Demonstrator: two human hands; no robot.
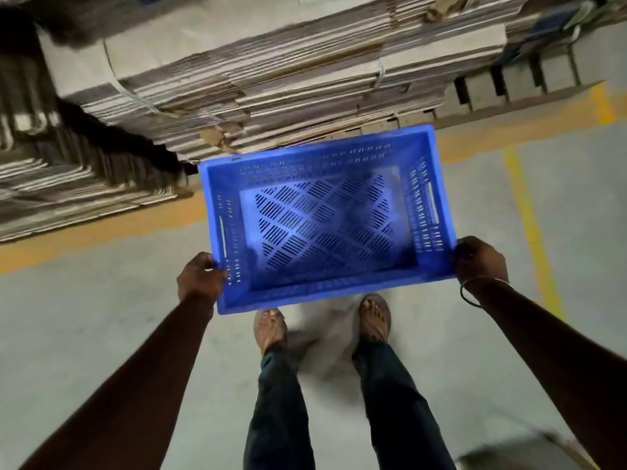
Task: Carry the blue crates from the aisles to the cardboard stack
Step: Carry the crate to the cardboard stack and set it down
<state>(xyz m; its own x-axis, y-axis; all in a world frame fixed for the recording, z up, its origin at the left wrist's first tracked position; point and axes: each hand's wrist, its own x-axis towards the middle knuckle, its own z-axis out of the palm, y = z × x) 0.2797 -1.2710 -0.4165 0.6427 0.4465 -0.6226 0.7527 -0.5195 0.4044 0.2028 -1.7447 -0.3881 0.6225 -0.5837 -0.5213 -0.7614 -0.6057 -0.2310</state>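
An empty blue crate (325, 218) with a slotted floor hangs level in front of me, above the floor. My left hand (200, 278) grips its near left corner, thumb over the rim. My right hand (480, 259) grips the near right corner; a thin bangle circles that wrist. The crate's far edge is close to a tall stack of flattened cardboard (271, 69) straight ahead.
A lower pile of cardboard sheets (68, 184) lies at the left. A wooden pallet (509, 89) shows under the stack at the right. Yellow floor lines (529, 225) cross the grey concrete. My sandalled feet (271, 330) stand just below the crate.
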